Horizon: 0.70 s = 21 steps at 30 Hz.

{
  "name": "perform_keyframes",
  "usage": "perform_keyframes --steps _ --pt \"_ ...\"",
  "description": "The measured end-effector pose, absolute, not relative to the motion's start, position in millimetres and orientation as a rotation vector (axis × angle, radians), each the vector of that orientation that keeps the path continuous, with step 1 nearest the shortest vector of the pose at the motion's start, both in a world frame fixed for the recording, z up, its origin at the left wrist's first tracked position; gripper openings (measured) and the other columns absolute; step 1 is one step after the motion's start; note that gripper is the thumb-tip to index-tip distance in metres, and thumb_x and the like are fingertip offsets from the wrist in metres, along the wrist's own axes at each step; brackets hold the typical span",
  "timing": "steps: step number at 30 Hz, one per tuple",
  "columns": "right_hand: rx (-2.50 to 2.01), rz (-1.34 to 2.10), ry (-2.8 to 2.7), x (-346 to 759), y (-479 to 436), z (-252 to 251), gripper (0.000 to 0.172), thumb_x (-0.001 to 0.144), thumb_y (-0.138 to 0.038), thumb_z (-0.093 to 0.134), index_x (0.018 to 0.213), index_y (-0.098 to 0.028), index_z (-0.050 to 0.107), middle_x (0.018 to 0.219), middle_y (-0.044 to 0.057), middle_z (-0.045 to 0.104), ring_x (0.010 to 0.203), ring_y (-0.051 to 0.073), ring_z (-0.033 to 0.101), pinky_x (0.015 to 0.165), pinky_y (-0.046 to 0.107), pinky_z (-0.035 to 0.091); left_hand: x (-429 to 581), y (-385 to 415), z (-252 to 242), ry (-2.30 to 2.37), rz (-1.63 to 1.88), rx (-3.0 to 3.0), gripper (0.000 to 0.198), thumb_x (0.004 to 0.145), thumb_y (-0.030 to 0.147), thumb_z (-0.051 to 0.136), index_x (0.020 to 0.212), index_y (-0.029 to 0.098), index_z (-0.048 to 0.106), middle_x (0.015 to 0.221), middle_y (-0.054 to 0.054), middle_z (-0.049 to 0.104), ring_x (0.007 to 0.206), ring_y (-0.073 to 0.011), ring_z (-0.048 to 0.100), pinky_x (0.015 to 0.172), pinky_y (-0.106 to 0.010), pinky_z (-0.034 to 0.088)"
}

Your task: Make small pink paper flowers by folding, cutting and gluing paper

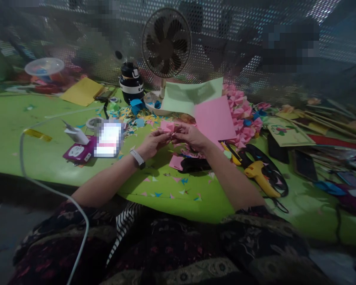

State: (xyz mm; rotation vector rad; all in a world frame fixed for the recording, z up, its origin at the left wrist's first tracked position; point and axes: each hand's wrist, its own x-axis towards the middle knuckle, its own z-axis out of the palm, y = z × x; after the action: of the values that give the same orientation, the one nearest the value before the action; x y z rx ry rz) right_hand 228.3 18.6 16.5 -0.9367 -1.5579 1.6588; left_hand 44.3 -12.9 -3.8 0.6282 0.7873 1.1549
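Observation:
Both hands meet over the middle of the green table [154, 200], holding a small folded piece of pink paper [167, 126] between them. My left hand [155, 143], with a white band at the wrist, pinches its lower left side. My right hand [191, 136] has its thumb and fingers closed on its right edge. Just behind my right hand, a flat pink sheet [216, 118] leans against a pale green sheet [180, 97]. A heap of folded pink paper pieces [243, 113] lies to the right. Below my hands are a small pink paper [176, 162] and a black object [195, 164].
A yellow glue gun [262, 178] lies at the right beside a black looped thing. At the left are a lit phone [109, 138] and a purple power box [78, 152] with a white cable. A bottle [131, 85] and fan [166, 43] stand behind. Paper scraps litter the table.

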Motion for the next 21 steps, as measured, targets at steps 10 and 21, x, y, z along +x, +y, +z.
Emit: perform_keyframes --steps 10,21 --pt "-0.957 1.653 -1.502 226.5 18.6 15.7 0.039 0.069 -0.03 0.088 0.094 -0.018 0.06 0.08 0.001 0.071 0.07 0.012 0.07 0.067 0.025 0.062 42.5 -15.4 3.8 0.901 1.142 0.635 0.021 0.07 0.015 0.084 0.074 0.017 0.063 0.076 0.001 0.073 0.068 -0.0084 0.07 0.052 -0.014 0.046" --pt "-0.996 1.586 -1.511 226.0 20.4 13.0 0.037 0.07 -0.031 0.088 0.088 -0.017 0.059 0.076 0.001 0.071 0.065 0.012 0.069 0.064 0.025 0.061 41.3 -13.2 3.8 0.844 1.111 0.648 0.015 0.071 0.007 0.078 0.077 0.016 0.066 0.076 -0.001 0.075 0.065 -0.0083 0.069 0.061 -0.017 0.052"
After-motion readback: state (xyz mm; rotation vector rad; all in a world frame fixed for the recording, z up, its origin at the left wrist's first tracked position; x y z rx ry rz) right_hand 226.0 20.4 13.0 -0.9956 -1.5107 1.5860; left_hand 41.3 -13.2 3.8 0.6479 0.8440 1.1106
